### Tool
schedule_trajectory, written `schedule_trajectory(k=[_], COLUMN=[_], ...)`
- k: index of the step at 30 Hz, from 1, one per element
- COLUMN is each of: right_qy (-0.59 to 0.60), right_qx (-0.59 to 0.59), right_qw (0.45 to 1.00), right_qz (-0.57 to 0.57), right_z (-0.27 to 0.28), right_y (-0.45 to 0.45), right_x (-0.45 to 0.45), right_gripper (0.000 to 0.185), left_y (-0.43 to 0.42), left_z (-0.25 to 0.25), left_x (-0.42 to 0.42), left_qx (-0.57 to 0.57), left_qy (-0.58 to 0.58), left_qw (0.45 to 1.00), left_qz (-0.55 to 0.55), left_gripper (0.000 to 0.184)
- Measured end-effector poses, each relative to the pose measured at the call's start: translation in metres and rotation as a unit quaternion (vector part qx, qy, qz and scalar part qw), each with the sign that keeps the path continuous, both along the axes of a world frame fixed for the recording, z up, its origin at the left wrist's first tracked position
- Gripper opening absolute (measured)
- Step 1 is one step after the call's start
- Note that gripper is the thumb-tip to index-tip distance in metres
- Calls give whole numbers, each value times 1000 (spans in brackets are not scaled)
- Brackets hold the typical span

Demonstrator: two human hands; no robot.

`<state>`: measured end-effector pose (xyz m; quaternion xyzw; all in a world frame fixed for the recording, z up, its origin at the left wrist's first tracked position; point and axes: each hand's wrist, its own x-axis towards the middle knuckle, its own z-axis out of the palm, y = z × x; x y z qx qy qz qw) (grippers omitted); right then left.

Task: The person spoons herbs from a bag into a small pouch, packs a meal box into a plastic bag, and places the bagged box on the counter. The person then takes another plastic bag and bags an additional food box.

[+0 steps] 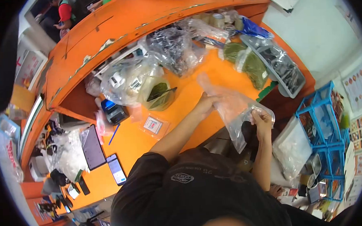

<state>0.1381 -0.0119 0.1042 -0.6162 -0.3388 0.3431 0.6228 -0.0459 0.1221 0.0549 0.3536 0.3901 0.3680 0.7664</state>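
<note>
A clear plastic bag (230, 110) hangs between my two hands over the front edge of the orange counter (188, 88). My left hand (206, 104) pinches its left side, above the counter top. At the bag's right end, my right hand (262, 119) has its fingers closed on the plastic near the rim. The bag is see-through, and I cannot make out anything inside it. Left of my left hand, an open bag with dark green leafy contents (159, 93) stands on the counter. A small packet with a printed label (153, 125) lies nearer to my left forearm.
Clear bags (126, 81) crowd the counter's back, with green packets (254, 72) and a grey tray (283, 66) at right. A tablet (93, 147), a phone (116, 169), a blue pen (114, 134) and a card device (114, 111) lie left. Blue racks (320, 114) stand right.
</note>
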Motion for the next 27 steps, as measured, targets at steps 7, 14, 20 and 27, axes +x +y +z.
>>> schedule_trajectory(k=[7, 14, 20, 27], right_qy=[84, 245, -462, -383], right_qx=[-40, -92, -99, -103], right_qw=[991, 949, 881, 877], right_qz=[100, 177, -2, -269], right_z=[-3, -16, 13, 37], right_y=[13, 21, 16, -12], right_x=[-35, -59, 12, 80], right_gripper=[9, 32, 40, 37], left_y=[-50, -47, -4, -9], left_z=[17, 0, 69, 69], left_x=[-6, -21, -104, -115], left_qx=[368, 234, 477, 473], left_qy=[202, 43, 300, 263], left_qw=[905, 931, 823, 835], left_qz=[-67, -276, -75, 101], left_gripper=[43, 23, 23, 36])
